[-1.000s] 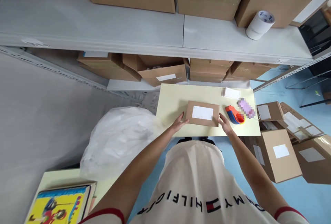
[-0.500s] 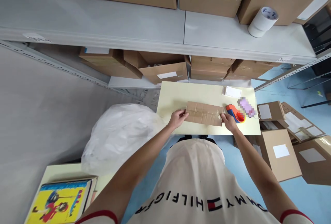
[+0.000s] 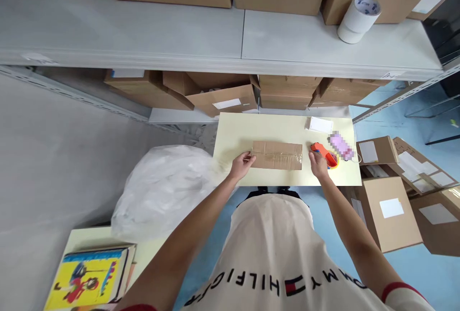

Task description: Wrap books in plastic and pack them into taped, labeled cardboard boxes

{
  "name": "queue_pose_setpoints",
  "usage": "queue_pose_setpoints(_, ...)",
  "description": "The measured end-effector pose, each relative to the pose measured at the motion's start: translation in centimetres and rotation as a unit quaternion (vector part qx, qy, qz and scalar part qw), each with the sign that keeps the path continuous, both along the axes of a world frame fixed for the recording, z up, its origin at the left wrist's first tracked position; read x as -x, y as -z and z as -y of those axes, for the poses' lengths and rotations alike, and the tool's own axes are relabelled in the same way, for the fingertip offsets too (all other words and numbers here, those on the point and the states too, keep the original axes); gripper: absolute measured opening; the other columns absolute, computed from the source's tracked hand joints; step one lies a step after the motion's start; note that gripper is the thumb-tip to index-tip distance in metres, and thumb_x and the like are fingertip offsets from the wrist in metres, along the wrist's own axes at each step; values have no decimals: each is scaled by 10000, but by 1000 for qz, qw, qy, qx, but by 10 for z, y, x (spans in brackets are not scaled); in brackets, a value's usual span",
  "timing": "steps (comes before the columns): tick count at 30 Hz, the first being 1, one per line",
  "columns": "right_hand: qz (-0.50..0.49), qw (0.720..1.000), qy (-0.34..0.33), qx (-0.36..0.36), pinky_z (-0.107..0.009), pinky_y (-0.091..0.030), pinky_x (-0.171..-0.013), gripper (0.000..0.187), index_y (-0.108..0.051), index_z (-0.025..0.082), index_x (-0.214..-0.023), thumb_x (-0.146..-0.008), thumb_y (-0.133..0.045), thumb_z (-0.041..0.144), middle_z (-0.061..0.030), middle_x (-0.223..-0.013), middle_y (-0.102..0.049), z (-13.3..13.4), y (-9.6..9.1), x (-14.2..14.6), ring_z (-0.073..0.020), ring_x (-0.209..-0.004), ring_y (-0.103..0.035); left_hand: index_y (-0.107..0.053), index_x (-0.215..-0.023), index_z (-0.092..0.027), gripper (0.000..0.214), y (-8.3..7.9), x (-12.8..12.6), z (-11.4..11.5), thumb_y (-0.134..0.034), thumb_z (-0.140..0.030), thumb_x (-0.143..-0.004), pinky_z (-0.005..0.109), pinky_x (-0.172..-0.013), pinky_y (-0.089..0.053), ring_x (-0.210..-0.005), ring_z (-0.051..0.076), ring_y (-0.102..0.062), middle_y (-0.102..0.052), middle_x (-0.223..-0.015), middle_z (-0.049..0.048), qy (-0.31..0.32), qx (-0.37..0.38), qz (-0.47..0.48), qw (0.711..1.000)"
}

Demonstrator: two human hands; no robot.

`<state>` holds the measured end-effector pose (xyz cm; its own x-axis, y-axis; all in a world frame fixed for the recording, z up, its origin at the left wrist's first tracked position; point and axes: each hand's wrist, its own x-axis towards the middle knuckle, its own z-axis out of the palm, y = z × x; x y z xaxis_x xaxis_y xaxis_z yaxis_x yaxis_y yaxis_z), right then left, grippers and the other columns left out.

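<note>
A flat brown cardboard box (image 3: 277,155) with clear tape along its middle lies on the pale yellow table (image 3: 266,126). My left hand (image 3: 242,164) pinches the box's left end between thumb and fingers. Off the box's right end, my right hand (image 3: 318,163) is closed at the handle side of an orange and blue tape dispenser (image 3: 325,154), which still lies on the table. The hand covers much of the dispenser's blue part. Just beyond it are a pixelated purple object (image 3: 340,145) and a white stack of cards or labels (image 3: 319,124).
Ahead, a grey shelf (image 3: 179,33) holds cardboard boxes and white tape rolls (image 3: 359,19). A big white plastic bag (image 3: 161,191) bulges at the left, near books (image 3: 89,277) on another table. More cartons (image 3: 391,213) stand on the floor at the right.
My right hand has let go of the box's right end and moved slightly right onto the tape dispenser. The box now rests flatter, with my left hand still at its left end.
</note>
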<state>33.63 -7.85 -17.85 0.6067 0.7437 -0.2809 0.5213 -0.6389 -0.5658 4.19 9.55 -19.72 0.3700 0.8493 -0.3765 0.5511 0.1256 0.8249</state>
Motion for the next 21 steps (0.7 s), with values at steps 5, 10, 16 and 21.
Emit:
queue_pose_setpoints(5, 144, 970, 50, 190, -455, -409, -959, 495, -605, 109, -1193, -859, -580, 473, -231, -1255, -615, 22, 10, -33, -351, -1211, -535, -659, -1071, -144, 383, 2, 2, 9, -581, -441, -842, 369, -828, -559, -888, 218, -687, -712, -1084, 133, -46, -44, -24, 998)
queue_pose_setpoints(10, 117, 956, -10, 270, -444, -400, -901, 318, -615, 75, -1093, -884, -544, 303, -199, -948, -697, 18, 17, -44, -317, -957, -644, -641, -1072, -173, 303, -9, -5, 13, -611, -375, -847, 415, -868, -564, -1052, 257, -648, -653, -1158, 148, -27, -166, -34, 985)
queue_pose_setpoints(16, 12, 993, -114, -17, -341, -427, -626, 326, -598, 181, -960, -882, -495, 479, -52, -726, -635, 23, -45, -42, -231, -657, -567, -644, -1123, -169, 363, -65, -42, 10, -643, -404, -847, 464, -1093, -423, -1224, 274, -567, -643, -1230, 153, -1, -218, 48, 975)
queue_pose_setpoints(21, -154, 941, -263, -145, -288, -388, -544, 337, -589, 191, -824, -851, -571, 527, -7, -679, -564, 6, -108, -17, -154, -580, -489, -725, -1072, -146, 594, -122, -79, 14, -647, -662, -786, 394, -915, -511, -996, 254, -678, -739, -1072, 134, 133, 110, 255, 951)
